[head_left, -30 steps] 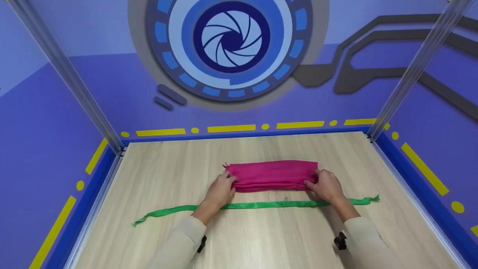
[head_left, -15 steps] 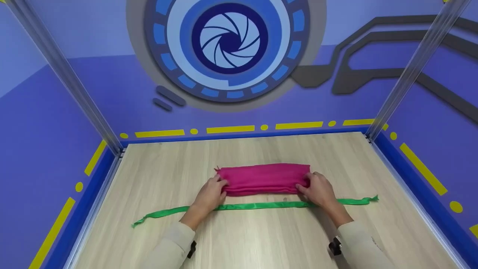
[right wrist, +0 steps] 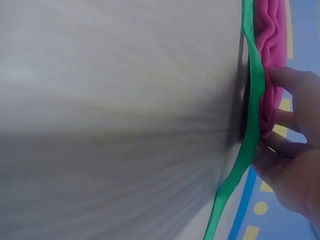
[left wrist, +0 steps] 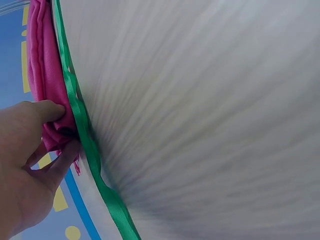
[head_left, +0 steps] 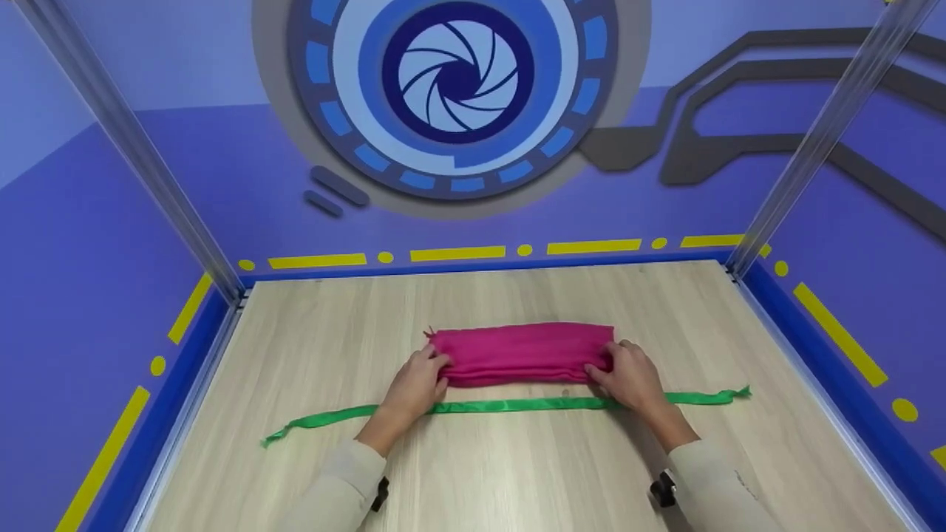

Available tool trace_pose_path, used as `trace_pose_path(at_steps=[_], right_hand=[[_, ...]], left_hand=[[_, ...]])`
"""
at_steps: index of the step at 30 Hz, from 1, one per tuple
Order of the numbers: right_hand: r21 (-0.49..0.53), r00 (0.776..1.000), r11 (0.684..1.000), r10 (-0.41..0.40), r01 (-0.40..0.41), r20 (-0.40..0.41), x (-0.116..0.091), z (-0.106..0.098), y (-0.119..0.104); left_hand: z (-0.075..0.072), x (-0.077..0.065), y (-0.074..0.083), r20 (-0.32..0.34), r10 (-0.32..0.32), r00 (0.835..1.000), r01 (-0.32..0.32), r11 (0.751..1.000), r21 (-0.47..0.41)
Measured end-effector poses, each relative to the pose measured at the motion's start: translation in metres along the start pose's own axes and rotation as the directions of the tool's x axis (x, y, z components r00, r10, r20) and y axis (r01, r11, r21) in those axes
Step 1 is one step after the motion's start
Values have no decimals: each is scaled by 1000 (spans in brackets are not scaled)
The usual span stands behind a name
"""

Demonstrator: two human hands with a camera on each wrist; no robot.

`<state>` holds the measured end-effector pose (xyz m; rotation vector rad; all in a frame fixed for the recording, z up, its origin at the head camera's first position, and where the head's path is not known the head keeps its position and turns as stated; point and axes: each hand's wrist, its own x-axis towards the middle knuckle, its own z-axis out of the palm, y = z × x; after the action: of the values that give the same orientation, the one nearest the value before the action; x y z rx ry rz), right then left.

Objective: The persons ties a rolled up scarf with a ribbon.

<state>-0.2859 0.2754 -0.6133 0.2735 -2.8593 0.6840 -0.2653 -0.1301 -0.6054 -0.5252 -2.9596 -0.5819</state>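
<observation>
A magenta scarf (head_left: 521,351), folded into a thick flat strip, lies crosswise on the table with a little fringe at its left end. My left hand (head_left: 412,380) grips that end, thumb against the near folds and fingers lower down at the end, as the left wrist view shows. At the opposite end my right hand (head_left: 630,374) holds the scarf, its thumb on the layered near edge and the other fingers round the short side. A long green ribbon (head_left: 517,405) runs left to right just nearer to me than the scarf, passing under both forearms.
The wood-grain table (head_left: 310,340) is bounded by a blue back wall (head_left: 473,229) and side walls. Metal posts (head_left: 140,155) rise at the back corners. Both ribbon ends spread past the hands.
Between one second and half a second ago, both hands shifted the scarf slightly left and toward me, closer to the ribbon. Since then hands and scarf have stayed put. The ribbon has not moved.
</observation>
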Motion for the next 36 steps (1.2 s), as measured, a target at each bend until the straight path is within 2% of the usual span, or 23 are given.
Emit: trace_pose_path(at_steps=[8,19,23,27,32,34,36], right_hand=[[2,1000,1000,10,-10,-5,-1,1,0],[8,1000,1000,6,-6,-18,-2,3,1],[93,1000,995,19,-20,4,-4,1,3],[227,998,972,47,-55,40,-5,-4,5],[344,994,933,100,-110,46,-2,-12,9],[362,991,922,129,-137,48,-1,-15,11],[367,986,916,156,-165,53,0,-17,12]], left_hand=[[2,0,-2,-18,17,1000,-17,1000,4],[3,2,-2,-5,-20,1000,20,1000,-21],[0,2,-3,-6,-31,1000,30,998,-61],[-9,3,-1,46,-50,998,55,992,-114],[-25,6,4,114,-96,989,122,962,-243],[-29,7,6,101,-119,988,144,942,-302],[-29,10,6,52,-143,988,152,927,-342]])
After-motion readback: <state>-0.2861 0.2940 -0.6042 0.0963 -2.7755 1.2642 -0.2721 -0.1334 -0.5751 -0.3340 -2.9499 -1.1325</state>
